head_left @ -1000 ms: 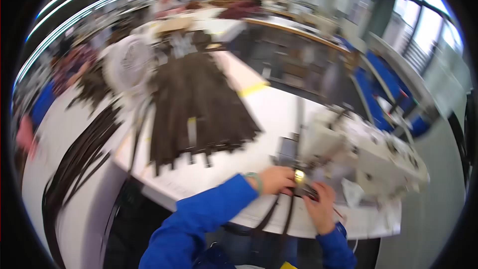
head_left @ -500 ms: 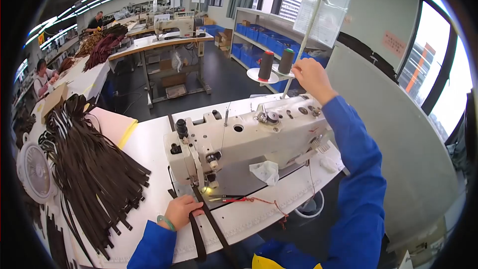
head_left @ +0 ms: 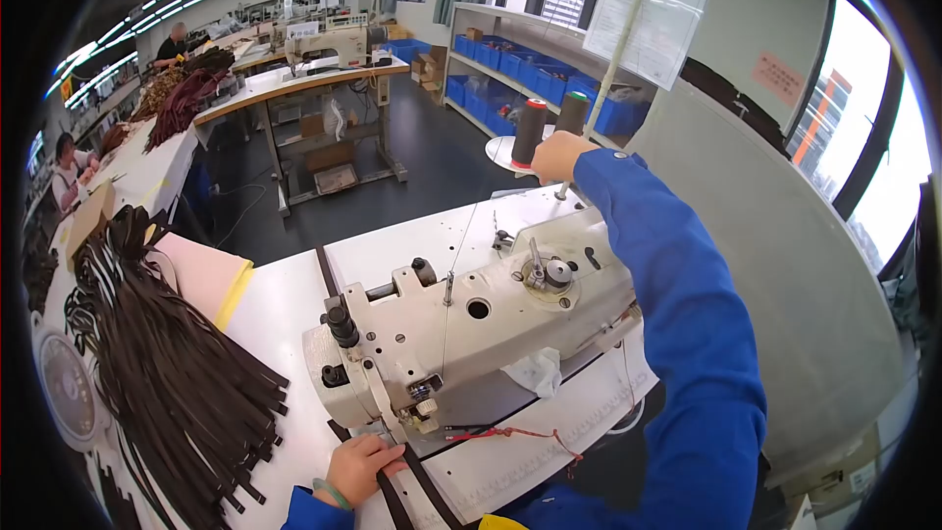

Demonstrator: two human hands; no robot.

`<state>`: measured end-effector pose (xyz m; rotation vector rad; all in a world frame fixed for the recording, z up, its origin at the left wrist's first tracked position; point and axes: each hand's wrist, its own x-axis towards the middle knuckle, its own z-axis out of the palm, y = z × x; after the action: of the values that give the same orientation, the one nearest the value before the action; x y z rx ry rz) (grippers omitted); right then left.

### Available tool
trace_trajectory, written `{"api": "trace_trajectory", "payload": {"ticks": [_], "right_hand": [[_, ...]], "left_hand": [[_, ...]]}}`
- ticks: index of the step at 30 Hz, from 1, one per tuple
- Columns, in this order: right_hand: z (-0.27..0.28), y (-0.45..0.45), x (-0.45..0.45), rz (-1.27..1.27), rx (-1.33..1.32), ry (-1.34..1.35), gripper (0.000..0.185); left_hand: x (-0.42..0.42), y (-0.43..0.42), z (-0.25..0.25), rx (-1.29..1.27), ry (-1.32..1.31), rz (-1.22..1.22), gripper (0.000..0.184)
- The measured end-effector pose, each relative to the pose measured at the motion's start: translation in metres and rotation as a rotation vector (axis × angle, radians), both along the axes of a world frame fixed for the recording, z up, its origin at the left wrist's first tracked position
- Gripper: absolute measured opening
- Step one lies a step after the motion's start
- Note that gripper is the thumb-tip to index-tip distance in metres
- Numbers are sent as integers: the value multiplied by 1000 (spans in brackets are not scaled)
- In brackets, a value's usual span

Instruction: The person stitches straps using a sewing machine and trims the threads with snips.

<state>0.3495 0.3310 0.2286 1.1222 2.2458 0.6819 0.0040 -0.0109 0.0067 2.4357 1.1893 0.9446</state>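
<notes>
Tabletop (head_left: 285, 339): sewing machine (head_left: 491, 324), presumably heavy, rigid. Dark strap (head_left: 430, 484) at its sewing head; looks light, flexible; hold flat by edges. Left hand (head_left: 363, 471): fingers bent at strap, pinch uncertain. Right hand (head_left: 557, 159): curled beside dark thread cone (head_left: 530, 130), grip unclear.

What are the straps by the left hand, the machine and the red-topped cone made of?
Straps: leather or a lookalike, can't tell which; dark, flat, low sheen.
Machine: probably painted metal; cream, lightly glossy casing with screw heads.
Cone: apparently wound thread, fibre unclear; dark, matte body. Its red top looks like plastic.
</notes>
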Motion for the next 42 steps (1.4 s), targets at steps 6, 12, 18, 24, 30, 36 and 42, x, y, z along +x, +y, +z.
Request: {"api": "trace_trajectory", "payload": {"ticks": [6, 12, 18, 24, 30, 36, 42], "right_hand": [[-8, 3, -2, 140, 98, -196, 12], [-8, -1, -6, 157, 97, -76, 11], [-20, 8, 4, 192, 139, -60, 13], [-32, 19, -7, 186, 188, 42, 13], [-30, 32, -16, 157, 184, 42, 14], [-4, 27, -11, -1, 113, 96, 29], [69, -64, -9, 248, 465, 430, 13]], "left_hand": [[-1, 0, 3, -14, 39, 6, 26], [-1, -1, 1, -3, 3, 3, 22], [0, -1, -1, -3, 27, 13, 24], [3, -5, 5, 3, 30, 14, 24], [-3, -1, -4, 23, 26, -15, 22], [-3, -1, -3, 32, 11, -29, 20], [-4, -1, -6, 85, 2, -23, 21]]}}
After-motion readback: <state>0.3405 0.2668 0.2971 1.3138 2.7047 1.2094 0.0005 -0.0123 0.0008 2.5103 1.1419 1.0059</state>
